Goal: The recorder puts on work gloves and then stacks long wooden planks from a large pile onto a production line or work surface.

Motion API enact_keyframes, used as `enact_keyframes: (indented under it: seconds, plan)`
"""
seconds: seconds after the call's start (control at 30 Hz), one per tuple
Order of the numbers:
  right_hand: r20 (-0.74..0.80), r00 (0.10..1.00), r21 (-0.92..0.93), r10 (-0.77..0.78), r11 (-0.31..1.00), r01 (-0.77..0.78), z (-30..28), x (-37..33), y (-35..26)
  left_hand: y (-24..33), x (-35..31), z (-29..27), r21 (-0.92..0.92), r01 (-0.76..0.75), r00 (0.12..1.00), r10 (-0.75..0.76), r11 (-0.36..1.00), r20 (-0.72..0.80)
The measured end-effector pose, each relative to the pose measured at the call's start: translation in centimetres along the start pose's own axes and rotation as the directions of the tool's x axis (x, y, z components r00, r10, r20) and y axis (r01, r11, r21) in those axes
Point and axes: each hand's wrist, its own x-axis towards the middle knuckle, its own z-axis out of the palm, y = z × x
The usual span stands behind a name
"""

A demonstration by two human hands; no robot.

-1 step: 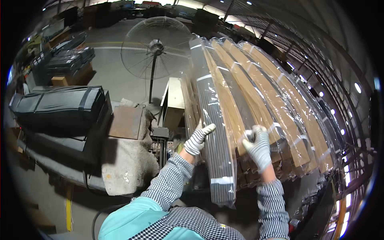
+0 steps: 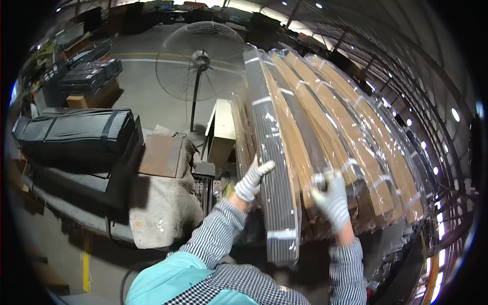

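Long grey ribbed film-wrapped bundle (image 2: 278,201) left of brown cardboard strips (image 2: 351,142), near end jutting; white-gloved left hand (image 2: 249,184) at its left edge, fingers partly hidden, can't tell grip; white-gloved right hand (image 2: 333,199) curled, contents unclear; pressing the jutting end could tip it.

There are two hands (image 2: 248,186) (image 2: 334,201) and one fan (image 2: 202,60).

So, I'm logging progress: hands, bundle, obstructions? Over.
Left hand at left edge of grey ribbed bundle, thumb over it. Right hand off its right side, grip unclear. Wrapped bundles close on that side.
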Motion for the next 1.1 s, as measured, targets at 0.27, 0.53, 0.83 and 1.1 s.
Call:
enact_keyframes:
  seconds: [0.27, 0.53, 0.83, 1.1]
  plan:
    - [0.728, 0.668, 0.66, 0.155, 0.105, -0.744, -7.6, -8.1, 2.8, -2.7, -4.5, 4.4, 0.033, 0.041, 0.998, -0.042, 0.999, 0.047]
    - [0.714, 0.694, 0.695, 0.094, 0.03, -0.719, -6.7, -9.0, 2.6, -3.6, -7.9, 2.8, -0.374, 0.126, 0.968, -0.031, 0.919, 0.25]
    - [0.459, 0.888, 0.429, 0.034, 0.867, -0.255, -12.7, -17.5, 9.6, -12.7, -14.1, 9.9, -0.086, 0.006, 0.969, 0.015, 0.996, 0.245]
    - [0.398, 0.91, 0.215, -0.116, 0.976, 0.03, -19.1, -25.0, 13.4, -26.1, -23.0, 13.0, 0.117, -0.454, 0.851, 0.391, 0.883, 0.35]
